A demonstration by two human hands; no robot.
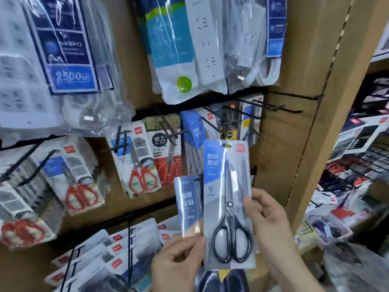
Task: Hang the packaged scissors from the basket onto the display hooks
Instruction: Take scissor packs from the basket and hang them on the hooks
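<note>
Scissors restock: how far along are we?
Done, seemingly: blue-card packs hang mid-display. In hand: the right hand pinches a black-handled scissors pack, on no hook yet; the left hand holds a second pack. Left: hanging both; bare hooks stick out upper right. The basket is out of view.

black-handled scissors [231,234] on blue-grey card, red-handled scissors [142,179], brown backboard [280,144]
</note>
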